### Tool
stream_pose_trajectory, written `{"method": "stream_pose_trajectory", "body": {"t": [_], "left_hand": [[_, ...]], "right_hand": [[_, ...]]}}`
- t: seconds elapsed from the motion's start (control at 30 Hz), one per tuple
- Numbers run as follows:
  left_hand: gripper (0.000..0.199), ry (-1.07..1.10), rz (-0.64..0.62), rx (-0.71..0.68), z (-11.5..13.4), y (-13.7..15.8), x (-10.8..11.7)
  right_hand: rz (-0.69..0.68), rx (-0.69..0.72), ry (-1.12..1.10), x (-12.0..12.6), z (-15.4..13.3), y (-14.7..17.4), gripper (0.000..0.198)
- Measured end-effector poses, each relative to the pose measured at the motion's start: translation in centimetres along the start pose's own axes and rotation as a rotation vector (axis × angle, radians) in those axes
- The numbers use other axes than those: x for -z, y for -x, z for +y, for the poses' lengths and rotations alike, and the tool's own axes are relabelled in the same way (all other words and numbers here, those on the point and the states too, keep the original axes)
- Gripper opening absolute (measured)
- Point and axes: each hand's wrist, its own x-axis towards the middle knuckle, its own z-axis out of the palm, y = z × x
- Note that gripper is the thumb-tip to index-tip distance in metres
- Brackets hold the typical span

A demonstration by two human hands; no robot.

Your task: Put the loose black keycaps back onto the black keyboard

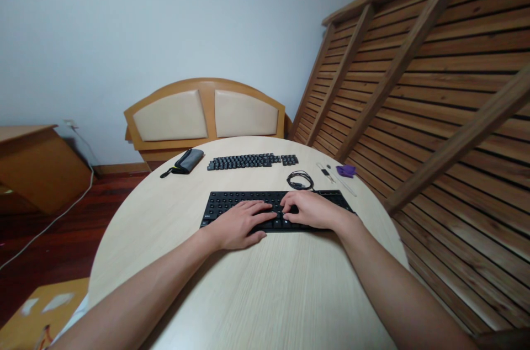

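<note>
A black keyboard (226, 201) lies on the round table, many of its key positions showing bare stems without caps. My left hand (244, 223) rests flat over its left and middle part, fingers outstretched towards the lower rows and holding nothing. Over the right-middle part, my right hand (308, 209) is bent, thumb and forefinger drawn together low at the keys. Whatever sits between those fingertips is too small to make out. Behind the keyboard, loose black keycaps (248, 161) are laid out in rows. The keyboard's coiled cable (301, 180) lies behind my right hand.
A grey and black pouch (188, 161) sits at the table's back left. On the right are a purple cloth (345, 171), a thin white stick (345, 184) and small parts. A slatted wooden panel (414, 107) leans beside the pale round table (265, 295); a headboard (209, 112) stands behind.
</note>
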Motion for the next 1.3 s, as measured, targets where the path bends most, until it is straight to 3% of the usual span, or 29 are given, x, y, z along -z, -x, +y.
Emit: {"method": "stream_pose_trajectory", "body": {"t": [0.27, 0.47, 0.87, 1.07, 1.3], "left_hand": [[0.054, 0.010, 0.005, 0.005, 0.1, 0.0, 0.1], [0.054, 0.016, 0.004, 0.010, 0.1, 0.0, 0.1], [0.053, -0.002, -0.010, 0.002, 0.0, 0.0, 0.3], [0.050, 0.007, -0.018, 0.003, 0.0, 0.1, 0.8], [0.044, 0.027, -0.010, 0.016, -0.4, 0.4, 1.8]], "right_hand": [[-0.003, 0.033, 0.076, -0.5, -0.1, -0.2, 0.015], [-0.009, 0.073, -0.064, 0.1, 0.8, -0.1, 0.019], [0.358, -0.249, -0.163, 1.6, 8.8, 2.1, 0.032], [0.386, -0.307, -0.209, 0.9, 11.8, 2.7, 0.031], [0.375, -0.307, -0.234, 0.7, 11.8, 2.8, 0.029]]}}
